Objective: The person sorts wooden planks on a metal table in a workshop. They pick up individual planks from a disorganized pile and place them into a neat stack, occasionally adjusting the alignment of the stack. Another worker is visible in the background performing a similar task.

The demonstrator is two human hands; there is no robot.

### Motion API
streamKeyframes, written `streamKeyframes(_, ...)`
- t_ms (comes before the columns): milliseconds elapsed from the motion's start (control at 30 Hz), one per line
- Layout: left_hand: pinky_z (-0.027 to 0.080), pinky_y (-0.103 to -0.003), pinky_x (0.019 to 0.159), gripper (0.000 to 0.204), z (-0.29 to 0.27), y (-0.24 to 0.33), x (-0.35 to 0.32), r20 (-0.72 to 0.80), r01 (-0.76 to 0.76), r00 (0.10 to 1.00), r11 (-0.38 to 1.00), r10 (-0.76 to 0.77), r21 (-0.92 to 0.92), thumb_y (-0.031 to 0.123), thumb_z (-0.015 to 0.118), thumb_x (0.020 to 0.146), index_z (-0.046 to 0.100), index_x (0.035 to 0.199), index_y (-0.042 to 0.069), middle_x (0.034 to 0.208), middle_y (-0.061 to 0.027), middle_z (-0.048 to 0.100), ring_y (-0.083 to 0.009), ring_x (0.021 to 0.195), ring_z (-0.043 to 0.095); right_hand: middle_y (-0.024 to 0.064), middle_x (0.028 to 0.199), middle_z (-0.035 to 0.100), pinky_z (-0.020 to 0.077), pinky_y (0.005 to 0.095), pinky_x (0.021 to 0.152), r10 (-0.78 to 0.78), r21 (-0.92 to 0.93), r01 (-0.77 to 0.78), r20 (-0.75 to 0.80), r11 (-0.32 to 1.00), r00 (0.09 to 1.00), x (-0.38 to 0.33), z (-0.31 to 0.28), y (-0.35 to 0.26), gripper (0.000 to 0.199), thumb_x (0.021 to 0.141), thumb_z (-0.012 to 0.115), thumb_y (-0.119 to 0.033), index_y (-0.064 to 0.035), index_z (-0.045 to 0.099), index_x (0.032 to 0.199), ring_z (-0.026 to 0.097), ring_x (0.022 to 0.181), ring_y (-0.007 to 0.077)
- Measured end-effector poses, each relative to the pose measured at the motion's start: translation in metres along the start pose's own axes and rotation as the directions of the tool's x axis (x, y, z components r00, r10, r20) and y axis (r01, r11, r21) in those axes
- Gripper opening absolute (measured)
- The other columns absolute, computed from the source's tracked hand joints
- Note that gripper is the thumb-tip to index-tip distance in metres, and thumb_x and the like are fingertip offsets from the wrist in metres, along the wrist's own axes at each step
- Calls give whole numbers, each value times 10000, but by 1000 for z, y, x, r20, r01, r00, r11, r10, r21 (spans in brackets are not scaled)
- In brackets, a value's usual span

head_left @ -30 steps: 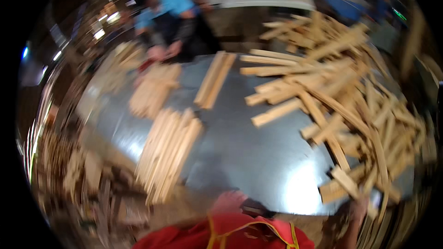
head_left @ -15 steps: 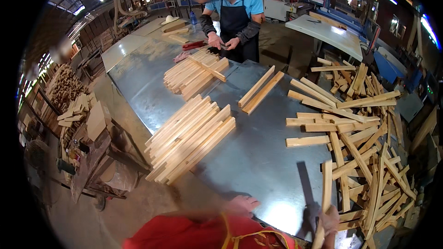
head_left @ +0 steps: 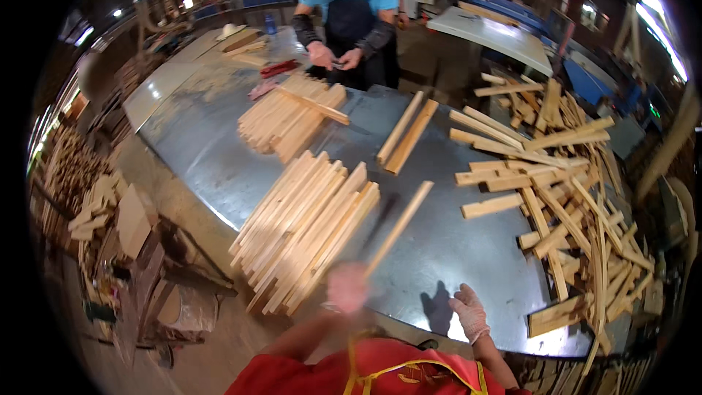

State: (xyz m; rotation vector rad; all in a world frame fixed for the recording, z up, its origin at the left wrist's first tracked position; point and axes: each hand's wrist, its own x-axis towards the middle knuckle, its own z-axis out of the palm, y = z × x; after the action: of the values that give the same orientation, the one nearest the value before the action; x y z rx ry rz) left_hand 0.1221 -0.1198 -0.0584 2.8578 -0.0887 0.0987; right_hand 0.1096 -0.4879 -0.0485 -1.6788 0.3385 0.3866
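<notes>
Left hand point(head_left: 346, 287): closed on the near end of the held stick point(head_left: 398, 227).
Held stick: tilted, just right of the near row point(head_left: 300, 227); the right hand point(head_left: 470, 313) had it a moment ago.
Right hand: now empty, fingers apart, so probably free.
Far row point(head_left: 265, 121): left, with a cross stick point(head_left: 322, 108) on top.
Loose pair point(head_left: 415, 137): on the bench point(head_left: 468, 249), past the held stick.
Messy pile point(head_left: 563, 219): right, tangled, might snag.

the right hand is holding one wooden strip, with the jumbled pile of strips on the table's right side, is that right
Not the right hand: in the head view, the left hand holds the one wooden strip. The jumbled pile of strips is on the right of the table.
</notes>
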Motion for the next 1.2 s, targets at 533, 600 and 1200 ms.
streamKeyframes(533, 255, -562, 1245, 984, 122, 55, 26, 76, -428, 902, 855, 425, 293, 578, 691, 793, 406, 1589, 76, 1659, -119, 379, -374, 1561, 284, 216, 1311, 674, 487, 467, 1077, -337, -544, -294, -776, 786, 534, -28, -346, -30, 611, 878, 709, -375, -68, 614, 1397, 619, 1233, 402)
streamKeyframes(600, 292, -587, 1212, 888, 127, 117, 18, 194, -369, 921, 915, 338, 163, 544, 710, 781, 488, 1502, 75, 1578, -133, 442, -396, 1505, 340, 220, 1301, 668, 482, 468, 1080, -394, -593, -373, -780, 714, 486, -23, -400, -55, 609, 873, 712, -377, -59, 618, 1384, 615, 1226, 399)
streamKeyframes(1200, 302, -596, 1202, 736, 92, 212, 22, 337, -206, 927, 975, 166, 86, 476, 737, 858, 517, 1464, 121, 1503, -140, 495, -372, 1437, 414, 218, 1455, 533, 464, 519, 1091, -276, -936, 18, -86, 352, 957, 58, -324, 5, 1077, 620, 936, -515, -94, 481, 1500, 552, 1291, 453)
